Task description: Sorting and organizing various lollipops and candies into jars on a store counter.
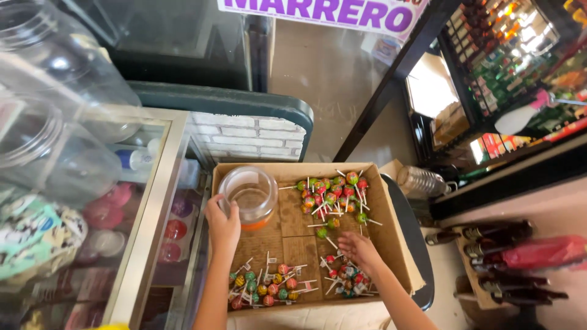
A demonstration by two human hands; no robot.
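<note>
A shallow cardboard box lies below me with wrapped lollipops in three heaps. My left hand grips the side of a clear plastic jar that stands in the box's far left corner. My right hand hovers palm down, fingers spread, just over the near right heap of lollipops. A larger heap of lollipops lies at the far right of the box. Another heap of lollipops lies at the near left, beside my left forearm.
A glass display counter with large clear jars on top stands to the left. A plastic bottle lies right of the box. Dark bottles in a crate and a shelf of goods are at the right.
</note>
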